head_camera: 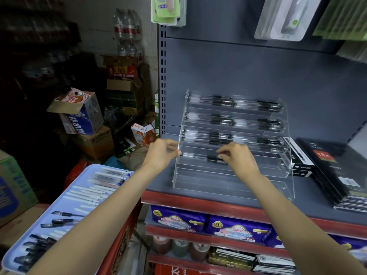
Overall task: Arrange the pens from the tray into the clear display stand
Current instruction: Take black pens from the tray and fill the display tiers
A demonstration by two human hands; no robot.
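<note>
— Three upper tiers of the clear stand (234, 135) already hold black pens; where's yours?

— You've got one black pen (202, 156) lying in the fourth tier, its long axis running left to right along the slot. Your left hand (161, 152) pinches its left tip at the stand's edge; your right hand (235, 155) pinches the cap end.

— And the next pen?

— Down to your left, in the blue tray (79, 195). Your left hand is nearer, so I'd reach with that one.
</note>
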